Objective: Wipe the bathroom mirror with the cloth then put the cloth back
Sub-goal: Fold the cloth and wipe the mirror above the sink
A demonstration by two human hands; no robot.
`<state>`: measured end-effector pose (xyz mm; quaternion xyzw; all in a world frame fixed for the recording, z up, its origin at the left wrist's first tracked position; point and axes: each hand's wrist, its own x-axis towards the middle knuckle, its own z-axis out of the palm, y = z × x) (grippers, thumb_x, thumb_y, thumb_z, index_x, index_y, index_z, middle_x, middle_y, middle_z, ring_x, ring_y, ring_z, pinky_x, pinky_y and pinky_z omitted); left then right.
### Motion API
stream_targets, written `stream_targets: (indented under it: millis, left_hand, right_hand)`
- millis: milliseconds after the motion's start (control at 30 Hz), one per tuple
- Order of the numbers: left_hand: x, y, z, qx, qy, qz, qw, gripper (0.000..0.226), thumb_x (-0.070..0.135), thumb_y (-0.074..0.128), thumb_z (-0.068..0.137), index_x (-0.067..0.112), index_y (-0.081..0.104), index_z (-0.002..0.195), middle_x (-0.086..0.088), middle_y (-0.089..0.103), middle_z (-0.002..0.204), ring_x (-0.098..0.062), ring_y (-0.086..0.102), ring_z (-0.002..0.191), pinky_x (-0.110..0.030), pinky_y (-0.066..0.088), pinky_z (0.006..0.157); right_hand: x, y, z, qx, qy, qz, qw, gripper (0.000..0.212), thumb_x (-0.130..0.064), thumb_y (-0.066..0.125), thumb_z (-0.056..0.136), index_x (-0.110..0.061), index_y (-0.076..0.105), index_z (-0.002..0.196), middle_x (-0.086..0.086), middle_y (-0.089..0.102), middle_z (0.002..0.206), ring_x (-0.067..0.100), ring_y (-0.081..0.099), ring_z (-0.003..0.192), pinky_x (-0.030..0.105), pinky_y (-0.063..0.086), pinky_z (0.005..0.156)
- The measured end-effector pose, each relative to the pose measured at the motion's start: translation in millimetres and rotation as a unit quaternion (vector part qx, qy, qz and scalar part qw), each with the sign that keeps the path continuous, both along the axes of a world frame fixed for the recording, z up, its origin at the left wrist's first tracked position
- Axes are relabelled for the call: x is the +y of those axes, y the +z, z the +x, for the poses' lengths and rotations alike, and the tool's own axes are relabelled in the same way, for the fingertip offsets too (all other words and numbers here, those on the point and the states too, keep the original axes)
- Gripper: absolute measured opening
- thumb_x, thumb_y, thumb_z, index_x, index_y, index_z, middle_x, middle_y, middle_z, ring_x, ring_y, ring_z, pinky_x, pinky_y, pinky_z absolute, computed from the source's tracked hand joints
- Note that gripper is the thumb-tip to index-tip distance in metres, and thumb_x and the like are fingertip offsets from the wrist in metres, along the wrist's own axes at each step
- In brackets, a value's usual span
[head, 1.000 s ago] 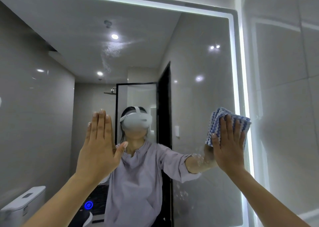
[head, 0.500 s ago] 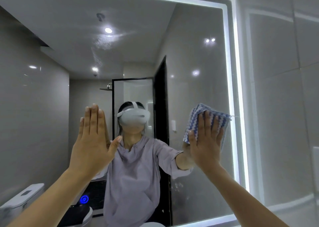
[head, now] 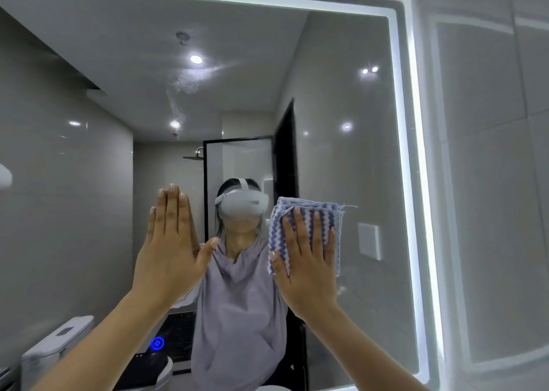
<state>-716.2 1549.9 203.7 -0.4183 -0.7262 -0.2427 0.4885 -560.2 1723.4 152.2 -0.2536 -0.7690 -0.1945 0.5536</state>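
A large wall mirror (head: 341,153) with a lit white border fills the view. My right hand (head: 307,267) presses a folded blue-and-white zigzag cloth (head: 309,215) flat against the glass, a little right of the middle. The cloth shows above and beside my fingers. My left hand (head: 172,252) is flat with fingers together and upright, at or just in front of the glass, left of the cloth; I cannot tell whether it touches. It holds nothing. Faint smears mark the glass high up near the middle.
Grey glossy wall tiles (head: 490,182) run along the mirror's right side. The mirror reflects a person in a lilac top and a headset, a toilet (head: 56,346) at lower left, a dark doorway and a shower screen.
My right hand has slid the cloth leftward across the glass, from the lit right border towards the middle. My left hand has kept its flat pose.
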Motion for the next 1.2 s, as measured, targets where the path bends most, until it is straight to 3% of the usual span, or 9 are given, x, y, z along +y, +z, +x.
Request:
stream_targets:
  millis: [100, 267, 467, 733, 933, 1100, 1200]
  left_hand:
    - [-1, 0, 1, 0.002, -0.001, 0.000, 1.000, 0.094, 0.068, 0.010, 0.083, 0.001, -0.012, 0.146, -0.015, -0.020, 0.155, -0.024, -0.019, 0.144, -0.041, -0.002, 0.119]
    - [-1, 1, 1, 0.013, -0.006, 0.002, 1.000, 0.093, 0.065, 0.017, 0.085, -0.001, -0.004, 0.147, -0.017, -0.011, 0.157, -0.026, -0.013, 0.145, -0.030, -0.015, 0.117]
    - [0, 1, -3, 0.021, 0.009, 0.001, 1.000, 0.093, 0.067, 0.015, 0.086, 0.000, -0.006, 0.147, -0.016, -0.012, 0.157, -0.025, -0.014, 0.145, -0.031, -0.014, 0.116]
    - [0, 1, -1, 0.023, 0.005, 0.006, 1.000, 0.094, 0.069, 0.010, 0.084, 0.001, -0.008, 0.147, -0.015, -0.015, 0.157, -0.023, -0.017, 0.145, -0.028, -0.017, 0.116]
    - [-1, 0, -1, 0.011, 0.000, 0.001, 1.000, 0.095, 0.070, 0.009, 0.082, 0.003, -0.011, 0.146, -0.013, -0.020, 0.155, -0.022, -0.020, 0.144, -0.040, -0.003, 0.119]
    - [-2, 1, -2, 0.005, 0.003, -0.006, 1.000, 0.095, 0.069, 0.010, 0.082, 0.003, -0.012, 0.146, -0.013, -0.020, 0.155, -0.023, -0.020, 0.144, -0.042, -0.001, 0.119]
    - [-1, 0, -3, 0.006, 0.005, -0.006, 1.000, 0.095, 0.069, 0.010, 0.082, 0.002, -0.010, 0.146, -0.014, -0.018, 0.156, -0.023, -0.018, 0.144, -0.043, 0.001, 0.119]
  right_hand:
    - [-1, 0, 0, -0.008, 0.005, 0.011, 1.000, 0.064, -0.048, 0.021, 0.099, -0.017, 0.008, 0.154, 0.000, -0.001, 0.162, 0.024, 0.001, 0.149, 0.048, 0.004, 0.118]
    - [-7, -3, -5, -0.018, 0.008, 0.009, 1.000, 0.064, -0.049, 0.017, 0.100, -0.016, 0.010, 0.154, 0.002, 0.003, 0.162, 0.026, 0.005, 0.149, 0.050, 0.008, 0.117]
    - [-22, -11, -19, -0.039, 0.036, 0.027, 0.998, 0.066, -0.047, 0.029, 0.099, -0.018, 0.010, 0.154, 0.002, 0.005, 0.162, 0.025, 0.004, 0.149, 0.051, 0.013, 0.115]
    - [-22, -10, -15, -0.059, 0.032, 0.032, 0.997, 0.064, -0.048, 0.027, 0.099, -0.020, 0.011, 0.154, 0.001, 0.006, 0.162, 0.025, 0.003, 0.149, 0.049, 0.009, 0.116]
    - [-18, -8, -12, -0.057, 0.035, 0.054, 0.996, 0.064, -0.048, 0.031, 0.098, -0.020, 0.015, 0.154, 0.000, 0.010, 0.161, 0.025, 0.003, 0.149, 0.047, 0.005, 0.119]
    - [10, -10, 10, -0.092, 0.026, 0.103, 0.990, 0.063, -0.051, 0.028, 0.099, -0.022, 0.014, 0.154, -0.001, 0.010, 0.162, 0.027, 0.007, 0.149, 0.051, 0.013, 0.118]
    - [34, -12, 31, -0.082, -0.003, 0.113, 0.990, 0.062, -0.050, 0.024, 0.100, -0.019, 0.016, 0.154, 0.003, 0.014, 0.161, 0.029, 0.009, 0.148, 0.051, 0.009, 0.119]
